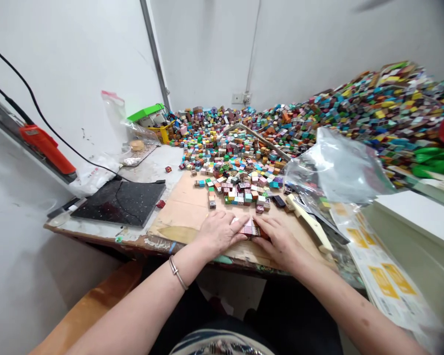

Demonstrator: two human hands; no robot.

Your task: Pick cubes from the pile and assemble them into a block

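Pink-and-white blocks [249, 228] sit near the front edge of the counter [159, 157], my left hand [217, 230] and right hand [279, 239] gripping opposite ends, fingers [240, 224] nearly closed. Beyond, I see a clear bag [348, 167] beside loose blocks [247, 198]; farther, a yellow bin [165, 134], contents unclear, and white walls [203, 59].

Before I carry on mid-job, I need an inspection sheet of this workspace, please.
Surface: tan board on a worn table; near edge scuffed.
Job's things: short row of small blocks between the hands; loose blocks just beyond.
Clutter: clear plastic bag and cream-handled tool at right; black speckled slab at left; large block heap behind.
Hands: left hand and right hand grip opposite ends of the row.
Cables: two black cables, one entering an orange tool, one reaching the slab.
Surroundings: pale walls, wall socket; co-workers: nothing seen.
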